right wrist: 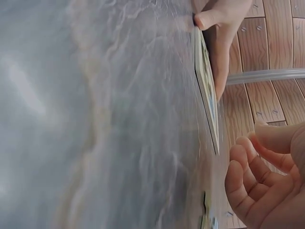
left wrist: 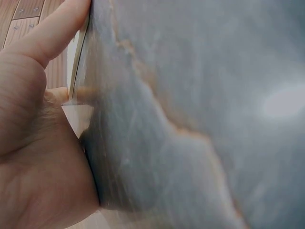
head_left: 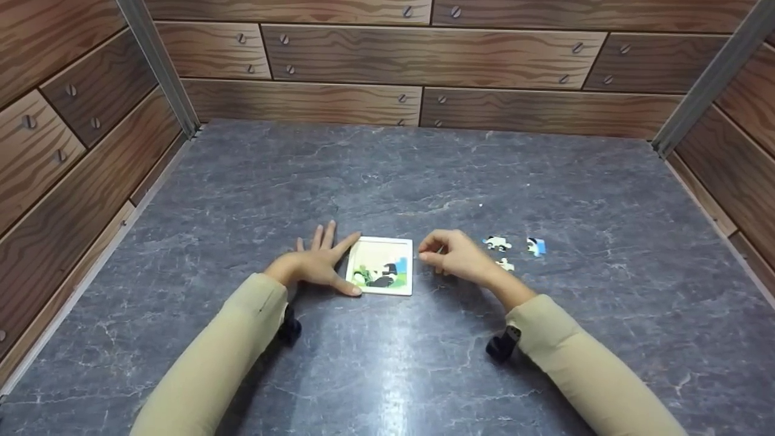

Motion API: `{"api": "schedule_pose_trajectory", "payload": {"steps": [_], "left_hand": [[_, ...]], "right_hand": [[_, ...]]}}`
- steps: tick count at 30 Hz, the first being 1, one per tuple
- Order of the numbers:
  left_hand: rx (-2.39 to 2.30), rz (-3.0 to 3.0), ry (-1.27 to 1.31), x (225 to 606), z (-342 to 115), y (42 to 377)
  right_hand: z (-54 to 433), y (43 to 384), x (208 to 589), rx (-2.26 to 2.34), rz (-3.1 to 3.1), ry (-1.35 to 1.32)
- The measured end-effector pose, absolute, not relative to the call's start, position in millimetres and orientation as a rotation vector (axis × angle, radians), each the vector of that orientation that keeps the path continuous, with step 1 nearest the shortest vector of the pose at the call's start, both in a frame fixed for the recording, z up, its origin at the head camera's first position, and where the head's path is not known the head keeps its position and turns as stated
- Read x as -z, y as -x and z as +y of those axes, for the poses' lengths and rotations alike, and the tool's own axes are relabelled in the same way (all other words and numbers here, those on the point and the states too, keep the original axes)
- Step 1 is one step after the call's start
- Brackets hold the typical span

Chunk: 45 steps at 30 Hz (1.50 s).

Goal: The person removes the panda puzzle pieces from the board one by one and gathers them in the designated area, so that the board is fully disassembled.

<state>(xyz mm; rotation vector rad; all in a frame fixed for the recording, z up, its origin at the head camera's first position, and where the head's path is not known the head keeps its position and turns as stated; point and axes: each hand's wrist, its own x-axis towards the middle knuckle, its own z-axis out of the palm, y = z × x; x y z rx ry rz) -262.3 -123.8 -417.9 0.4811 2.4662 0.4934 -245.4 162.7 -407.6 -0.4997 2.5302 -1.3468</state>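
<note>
Sleeves (head_left: 200, 357) angle inward, left hand (head_left: 316, 264) splayed against the puzzle tray (head_left: 382, 250).

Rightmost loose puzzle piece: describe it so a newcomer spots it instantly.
Over the grey marbled table, in the head view, find the right hand. Just right of it lie three loose pieces; the rightmost piece shows the broadest blue patch of them.

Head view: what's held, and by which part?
The left hand braces the puzzle tray at its left corners, thumb and forefinger spread. The right hand is off it; whether it pinches anything can't be told.
</note>
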Motion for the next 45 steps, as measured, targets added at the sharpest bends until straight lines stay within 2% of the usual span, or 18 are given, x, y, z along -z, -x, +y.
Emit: {"api": "schedule_pose_trajectory", "payload": {"steps": [21, 34, 45], "left_hand": [[-0.48, 2.461, -0.439, 419.5, -120.6, 263.8], [-0.474, 2.467, -0.442, 418.0, -120.4, 263.1], [-0.501, 2.462, -0.435, 420.0, -121.1, 263.2]], "right_hand": [[129.3, 257.3, 412.0, 1.209, 2.5, 0.528], [123.1, 260.9, 411.1, 1.02, 2.581, 0.518], [123.8, 262.2, 412.4, 1.031, 2.58, 0.539]]}}
